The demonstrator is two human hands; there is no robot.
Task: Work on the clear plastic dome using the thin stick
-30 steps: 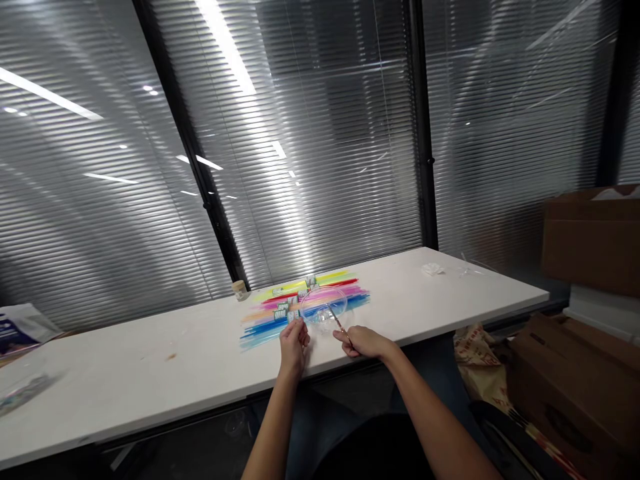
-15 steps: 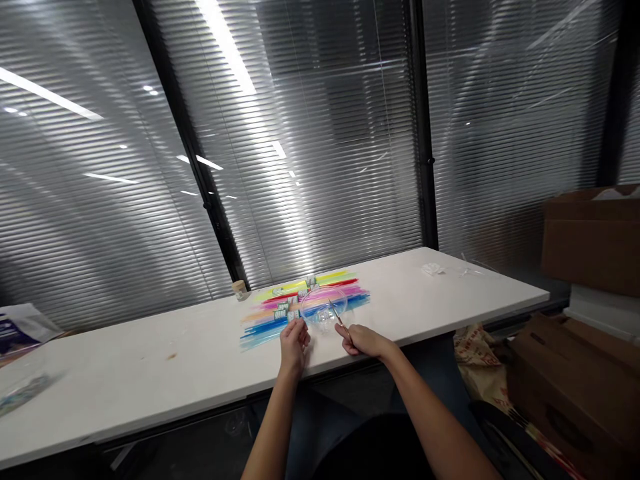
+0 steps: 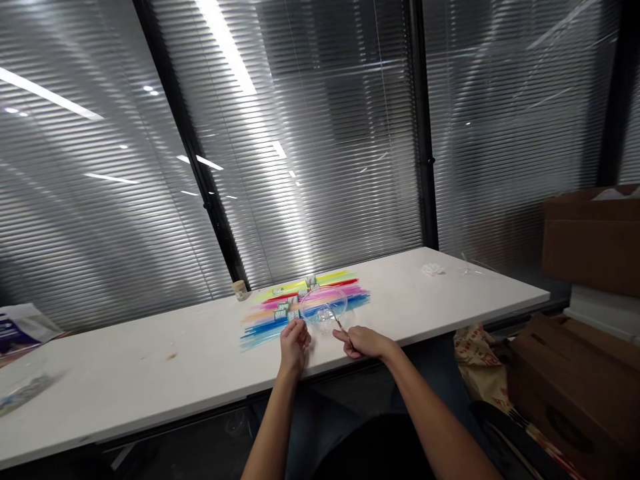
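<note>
My right hand (image 3: pixel 363 341) is closed around the handles of a pair of slim scissors (image 3: pixel 341 327), which look copper-coloured. Their tip points away from me, over a clear round bowl (image 3: pixel 303 308). Near the table's front edge, my left hand (image 3: pixel 295 337) has its fingers pinched together just left of the bowl. Whatever is between those fingers is too small to make out. Behind and beside the bowl lie thin coloured strands (image 3: pixel 263 327) in blue, pink, red and yellow rows. Several small labelled packets (image 3: pixel 283 309) rest on them.
A corked jar (image 3: pixel 239 288) stands at the back edge of the white table (image 3: pixel 210 373). Crumpled white material (image 3: pixel 433 269) lies at right. Clear bags (image 3: pixel 25 393) are at far left. Cardboard boxes (image 3: pixel 580 360) and a paper bag (image 3: pixel 477 363) stand right of the table.
The scissors have turned a little and their blades look closer together. My right hand has shifted very slightly to the left. My left hand stays almost in place.
</note>
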